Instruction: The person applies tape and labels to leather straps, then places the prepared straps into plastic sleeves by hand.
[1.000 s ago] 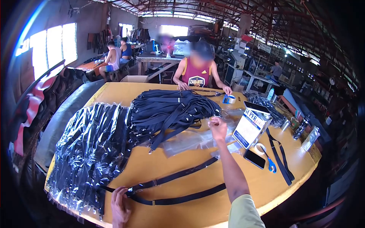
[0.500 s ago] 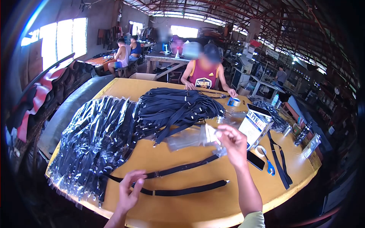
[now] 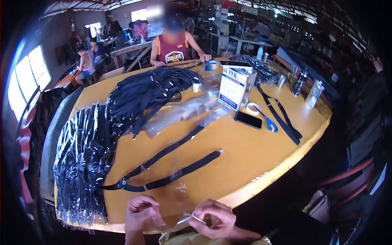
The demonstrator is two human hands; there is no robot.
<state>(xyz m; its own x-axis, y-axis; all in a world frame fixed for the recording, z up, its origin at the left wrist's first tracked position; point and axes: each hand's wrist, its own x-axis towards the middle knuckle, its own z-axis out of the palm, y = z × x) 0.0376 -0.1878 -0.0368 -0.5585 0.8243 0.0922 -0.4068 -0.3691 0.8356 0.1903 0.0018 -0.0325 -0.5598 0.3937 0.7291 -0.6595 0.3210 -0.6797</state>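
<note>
Near the front table edge, my right hand (image 3: 214, 218) pinches a clear plastic bag (image 3: 181, 188) with a thin whitish edge. My left hand (image 3: 143, 212) is beside it, fingers curled together and slightly blurred; what they hold, if anything, is hard to make out. Beyond my hands lies a black elastic suspender (image 3: 175, 173) with metal clips, its two straps spread apart. One strap end reaches the loose clear plastic bags (image 3: 171, 116). To the left is a pile of black suspenders in clear wrapping (image 3: 81, 163); behind it lies a heap of unwrapped black suspenders (image 3: 151, 92).
A tin can (image 3: 232, 90) stands near a phone (image 3: 248, 120), a tape roll (image 3: 253, 108) and blue-handled scissors (image 3: 270, 123). Another black suspender (image 3: 281, 116) lies to the right, with bottles behind. Across the yellow table (image 3: 245, 163) a person (image 3: 173, 47) handles a strap.
My right hand has come down from above the loose bags to the near table edge, beside my left hand. My left hand has left the suspender strap. The view has turned right and down.
</note>
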